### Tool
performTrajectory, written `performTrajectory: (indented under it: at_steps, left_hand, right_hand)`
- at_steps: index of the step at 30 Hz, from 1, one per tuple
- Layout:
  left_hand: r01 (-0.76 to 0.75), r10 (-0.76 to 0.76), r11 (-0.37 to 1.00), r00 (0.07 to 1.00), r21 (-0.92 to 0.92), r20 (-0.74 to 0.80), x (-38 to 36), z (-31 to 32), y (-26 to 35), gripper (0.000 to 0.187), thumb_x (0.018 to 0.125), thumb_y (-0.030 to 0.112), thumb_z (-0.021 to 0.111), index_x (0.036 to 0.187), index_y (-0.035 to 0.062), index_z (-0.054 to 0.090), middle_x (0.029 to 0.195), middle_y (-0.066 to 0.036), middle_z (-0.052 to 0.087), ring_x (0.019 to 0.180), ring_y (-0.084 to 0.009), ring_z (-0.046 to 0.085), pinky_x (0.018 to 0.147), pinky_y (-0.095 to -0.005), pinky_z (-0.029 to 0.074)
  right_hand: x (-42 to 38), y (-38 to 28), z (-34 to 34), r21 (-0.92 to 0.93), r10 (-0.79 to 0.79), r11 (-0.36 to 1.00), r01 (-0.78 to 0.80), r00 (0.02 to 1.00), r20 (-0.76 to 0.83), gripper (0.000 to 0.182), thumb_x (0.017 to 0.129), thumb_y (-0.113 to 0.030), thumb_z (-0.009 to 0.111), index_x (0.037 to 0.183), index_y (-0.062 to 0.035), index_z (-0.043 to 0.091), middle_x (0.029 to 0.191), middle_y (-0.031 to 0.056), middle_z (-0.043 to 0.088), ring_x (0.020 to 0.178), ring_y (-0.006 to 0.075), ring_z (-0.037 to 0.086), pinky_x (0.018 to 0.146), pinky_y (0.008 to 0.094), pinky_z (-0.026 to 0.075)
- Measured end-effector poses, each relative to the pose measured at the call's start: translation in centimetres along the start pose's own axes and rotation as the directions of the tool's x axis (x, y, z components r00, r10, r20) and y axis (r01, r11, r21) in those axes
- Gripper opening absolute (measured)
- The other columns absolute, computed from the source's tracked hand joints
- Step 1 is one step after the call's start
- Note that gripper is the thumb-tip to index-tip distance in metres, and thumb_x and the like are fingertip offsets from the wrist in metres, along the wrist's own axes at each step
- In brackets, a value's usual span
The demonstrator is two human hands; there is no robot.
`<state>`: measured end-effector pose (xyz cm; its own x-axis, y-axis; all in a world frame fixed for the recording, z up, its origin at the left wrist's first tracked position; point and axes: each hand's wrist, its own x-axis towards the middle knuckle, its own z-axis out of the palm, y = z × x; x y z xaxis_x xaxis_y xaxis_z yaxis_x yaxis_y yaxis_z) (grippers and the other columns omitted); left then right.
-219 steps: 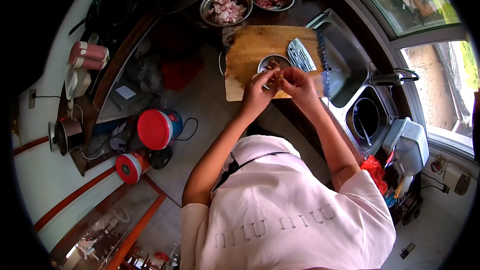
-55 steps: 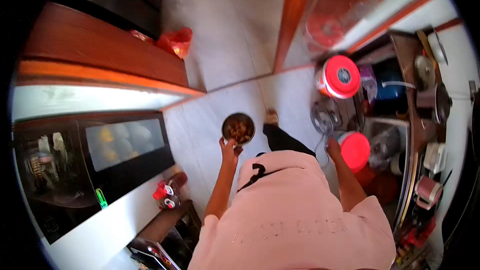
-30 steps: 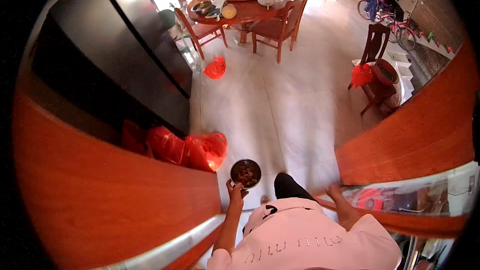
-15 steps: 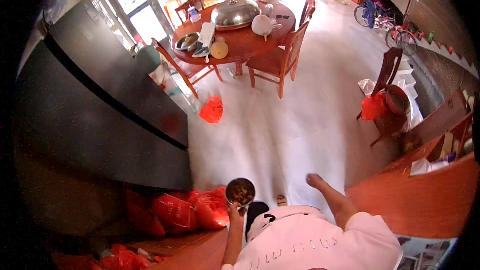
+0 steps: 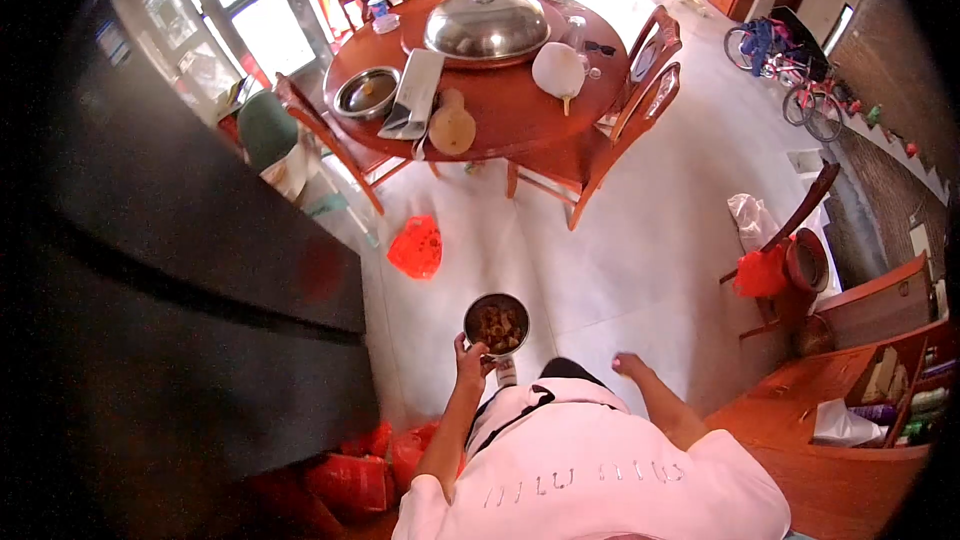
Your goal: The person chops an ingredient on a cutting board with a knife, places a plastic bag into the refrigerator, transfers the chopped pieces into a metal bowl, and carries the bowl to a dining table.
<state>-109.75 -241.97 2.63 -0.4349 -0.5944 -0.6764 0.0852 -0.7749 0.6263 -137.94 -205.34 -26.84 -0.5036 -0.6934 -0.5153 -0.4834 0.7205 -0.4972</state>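
Note:
My left hand (image 5: pixel 472 361) grips the near left edge of a round metal bowl (image 5: pixel 497 301), its thumb and fingers closed at the rim. Brown chunks of food (image 5: pixel 499 330) lie in the bowl, which is held out in front of my body above the pale floor. My right hand (image 5: pixel 628 365) hangs free at my right side, away from the bowl. Its fingers look curled in, and I see nothing in them.
Ahead stands a round wooden table (image 5: pixel 490 135) with a domed metal lid (image 5: pixel 485 28), a metal dish (image 5: pixel 367 93) and gourds. Chairs surround it. A red plastic bag (image 5: pixel 415 247) lies on the floor. A dark cabinet (image 5: pixel 230 270) flanks the left, a wooden counter (image 5: pixel 790 420) the right.
I have moved forward, so the table and the red bag on the floor appear closer. The bowl has shifted up and slightly right in view, still in my left hand.

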Motion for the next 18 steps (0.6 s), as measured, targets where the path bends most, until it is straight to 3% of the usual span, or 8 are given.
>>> performTrajectory:
  at_steps: [2, 4, 6, 10, 14, 16, 17, 18]
  left_hand:
    - [0.010, -0.011, 1.000, 0.999, 0.014, 0.031, 3.9, 2.2, 3.0, 0.066, 0.073, 0.005, 0.056, 0.130, 0.0185, 0.027, 0.097, -0.010, 0.052, 0.063, -0.0218, 0.056, 0.047, -0.0330, 0.052]
    - [-0.001, 0.000, 1.000, 0.999, 0.024, 0.055, 7.7, 4.9, 5.4, 0.065, 0.073, 0.004, 0.056, 0.130, 0.0195, 0.027, 0.095, -0.008, 0.053, 0.062, -0.0201, 0.055, 0.048, -0.0325, 0.052]
    - [0.012, -0.010, 1.000, 0.994, -0.014, 0.110, 10.6, 7.6, 7.9, 0.065, 0.074, 0.003, 0.056, 0.130, 0.0199, 0.027, 0.095, -0.007, 0.053, 0.063, -0.0195, 0.055, 0.048, -0.0321, 0.052]
    - [0.017, -0.018, 1.000, 0.991, 0.008, 0.135, 17.0, 13.3, 11.8, 0.061, 0.073, 0.004, 0.056, 0.125, 0.0214, 0.029, 0.102, -0.010, 0.052, 0.070, -0.0229, 0.057, 0.050, -0.0318, 0.054]
    - [0.033, -0.032, 0.999, 0.997, -0.009, 0.071, 22.9, 18.1, 14.8, 0.065, 0.072, 0.004, 0.057, 0.128, 0.0207, 0.027, 0.099, -0.010, 0.053, 0.070, -0.0221, 0.058, 0.050, -0.0317, 0.053]
    - [0.058, -0.058, 0.998, 0.997, 0.001, 0.042, 25.0, 21.3, 17.7, 0.071, 0.074, 0.004, 0.056, 0.134, 0.0200, 0.023, 0.097, -0.009, 0.053, 0.066, -0.0203, 0.057, 0.049, -0.0316, 0.052]
    - [0.042, -0.043, 0.999, 0.997, 0.004, 0.059, 26.8, 22.1, 18.3, 0.072, 0.074, 0.004, 0.057, 0.135, 0.0188, 0.022, 0.096, -0.009, 0.053, 0.065, -0.0190, 0.057, 0.049, -0.0304, 0.053]
    - [0.023, -0.022, 1.000, 0.998, -0.004, 0.052, 28.2, 23.2, 19.2, 0.071, 0.074, 0.004, 0.057, 0.135, 0.0183, 0.022, 0.096, -0.009, 0.053, 0.064, -0.0186, 0.057, 0.049, -0.0304, 0.053]
  right_hand:
    - [-1.7, 1.0, -1.5, -0.210, 0.199, 0.961, -0.178, 0.976, 0.085, 0.029, 0.073, -0.033, 0.062, 0.084, -0.0068, 0.066, 0.090, 0.0177, 0.066, 0.085, 0.0344, 0.064, 0.073, 0.0437, 0.052]
    - [-3.7, -3.5, -7.2, -0.344, 0.315, 0.912, -0.223, 0.919, 0.239, 0.031, 0.076, -0.035, 0.054, 0.087, -0.0092, 0.069, 0.093, 0.0133, 0.067, 0.088, 0.0312, 0.064, 0.078, 0.0404, 0.051]
    - [-1.9, -3.5, -8.7, -0.335, 0.377, 0.900, -0.281, 0.886, 0.269, 0.028, 0.074, -0.032, 0.060, 0.087, -0.0087, 0.068, 0.092, 0.0152, 0.067, 0.087, 0.0317, 0.064, 0.077, 0.0408, 0.052]
    - [8.0, -2.7, -12.1, -0.371, 0.428, 0.856, -0.360, 0.896, 0.120, 0.028, 0.074, -0.029, 0.063, 0.089, -0.0062, 0.068, 0.095, 0.0173, 0.067, 0.089, 0.0334, 0.064, 0.077, 0.0420, 0.053]
    - [21.7, -12.7, -23.7, -0.242, 0.321, 0.916, -0.321, 0.946, -0.041, 0.026, 0.081, -0.026, 0.055, 0.089, -0.0031, 0.067, 0.096, 0.0182, 0.065, 0.092, 0.0366, 0.061, 0.078, 0.0450, 0.051]
    - [28.9, -19.2, -30.0, -0.134, 0.016, 0.989, -0.058, 0.955, -0.297, 0.023, 0.079, -0.019, 0.050, 0.077, -0.0025, 0.066, 0.085, 0.0230, 0.064, 0.079, 0.0398, 0.062, 0.075, 0.0475, 0.050]
    - [33.4, -21.9, -33.3, -0.255, -0.089, 0.966, 0.050, 0.985, -0.145, 0.019, 0.080, -0.018, 0.054, 0.084, -0.0014, 0.063, 0.094, 0.0201, 0.062, 0.088, 0.0370, 0.059, 0.080, 0.0448, 0.048]
    - [35.5, -26.5, -36.6, -0.026, -0.148, 0.989, 0.149, 0.925, -0.349, 0.015, 0.078, -0.010, 0.052, 0.086, -0.0014, 0.062, 0.093, 0.0206, 0.061, 0.089, 0.0377, 0.058, 0.079, 0.0446, 0.048]
